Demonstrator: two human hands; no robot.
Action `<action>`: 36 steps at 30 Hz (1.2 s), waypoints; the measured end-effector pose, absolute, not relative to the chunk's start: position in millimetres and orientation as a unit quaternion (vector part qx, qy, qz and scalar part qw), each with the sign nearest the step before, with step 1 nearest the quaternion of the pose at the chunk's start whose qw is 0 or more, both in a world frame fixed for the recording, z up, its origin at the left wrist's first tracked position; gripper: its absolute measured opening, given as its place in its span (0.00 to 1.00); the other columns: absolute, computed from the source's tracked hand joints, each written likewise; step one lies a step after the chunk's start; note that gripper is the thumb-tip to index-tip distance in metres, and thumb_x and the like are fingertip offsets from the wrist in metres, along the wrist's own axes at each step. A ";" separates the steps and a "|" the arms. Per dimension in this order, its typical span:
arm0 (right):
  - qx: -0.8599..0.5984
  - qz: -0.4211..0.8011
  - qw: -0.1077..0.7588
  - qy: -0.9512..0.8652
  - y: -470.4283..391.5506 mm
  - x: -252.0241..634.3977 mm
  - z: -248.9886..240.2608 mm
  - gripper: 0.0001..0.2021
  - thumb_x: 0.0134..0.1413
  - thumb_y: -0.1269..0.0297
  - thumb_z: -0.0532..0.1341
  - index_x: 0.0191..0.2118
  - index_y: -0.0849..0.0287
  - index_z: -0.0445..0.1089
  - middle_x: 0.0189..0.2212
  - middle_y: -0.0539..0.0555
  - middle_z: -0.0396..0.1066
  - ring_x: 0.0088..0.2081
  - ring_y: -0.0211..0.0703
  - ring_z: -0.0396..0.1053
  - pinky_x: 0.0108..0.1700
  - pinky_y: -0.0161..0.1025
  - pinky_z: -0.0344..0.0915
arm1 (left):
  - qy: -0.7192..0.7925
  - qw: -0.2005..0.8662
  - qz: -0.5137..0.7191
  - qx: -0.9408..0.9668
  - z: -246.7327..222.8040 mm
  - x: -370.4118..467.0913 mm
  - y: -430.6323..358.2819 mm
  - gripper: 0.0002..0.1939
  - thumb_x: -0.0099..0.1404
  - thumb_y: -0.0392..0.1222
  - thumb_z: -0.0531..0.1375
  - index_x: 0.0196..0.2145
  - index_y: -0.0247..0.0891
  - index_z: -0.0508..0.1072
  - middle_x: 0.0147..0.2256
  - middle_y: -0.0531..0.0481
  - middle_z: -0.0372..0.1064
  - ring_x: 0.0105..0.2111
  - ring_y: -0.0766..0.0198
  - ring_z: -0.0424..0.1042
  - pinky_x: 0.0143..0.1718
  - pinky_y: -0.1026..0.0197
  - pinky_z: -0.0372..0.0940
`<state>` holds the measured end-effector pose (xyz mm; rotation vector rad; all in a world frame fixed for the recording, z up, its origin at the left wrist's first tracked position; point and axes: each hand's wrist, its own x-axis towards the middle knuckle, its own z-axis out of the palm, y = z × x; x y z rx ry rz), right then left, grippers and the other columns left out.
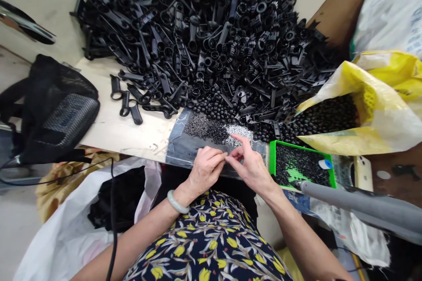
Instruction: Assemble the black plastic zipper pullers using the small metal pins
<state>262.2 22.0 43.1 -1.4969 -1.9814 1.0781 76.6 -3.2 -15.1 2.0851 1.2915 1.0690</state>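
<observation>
My left hand (207,167), with a pale bangle (178,202) on its wrist, is closed with thumb and fingers pressed together. Its fingertips meet those of my right hand (248,163), which pinches with thumb and a finger while its index finger stretches forward. Whatever lies between the fingertips is too small to make out. Both hands are over the front edge of a dark cloth mat (184,151). Just beyond them are a heap of small silvery pins (242,133), some tiny black pieces (216,131) and a pile of small grey-brown parts (197,125).
A large heap of black plastic parts (194,35) covers the back. Right of my hands stand a green tray (272,158) of tiny black pieces, a grey powered-looking tool (349,202), a phone (363,173) and a yellow-white bag (349,136) of black balls. A black mesh bag (75,114) lies left.
</observation>
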 end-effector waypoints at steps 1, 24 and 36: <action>-0.535 0.389 0.218 -0.718 23.3 261.8 40.7 0.30 0.65 0.65 0.62 0.68 0.51 0.54 0.34 0.48 0.75 0.33 0.40 0.74 0.43 0.40 0.72 | 0.471 0.237 0.393 0.753 -14.9 76.4 -2.7 0.08 0.74 0.37 0.59 0.43 0.40 0.78 0.40 0.47 0.79 0.38 0.59 0.71 0.40 0.53 0.61; -0.517 0.334 0.549 -0.566 1.8 281.6 56.2 0.13 0.65 0.48 0.59 0.41 0.49 0.60 0.24 0.45 0.65 0.22 0.40 0.66 0.30 0.43 0.75 | 0.479 0.257 0.433 0.719 -10.2 82.2 -2.8 0.06 0.71 0.36 0.60 0.37 0.41 0.78 0.35 0.50 0.80 0.36 0.60 0.73 0.40 0.53 0.60; -0.517 0.312 0.456 -0.654 18.2 230.8 18.0 0.17 0.70 0.44 0.51 0.40 0.50 0.65 0.25 0.49 0.63 0.24 0.42 0.63 0.31 0.41 0.71 | 0.484 0.270 0.412 0.723 -8.1 82.0 -2.4 0.08 0.72 0.37 0.59 0.34 0.41 0.76 0.36 0.49 0.80 0.36 0.58 0.72 0.39 0.52 0.59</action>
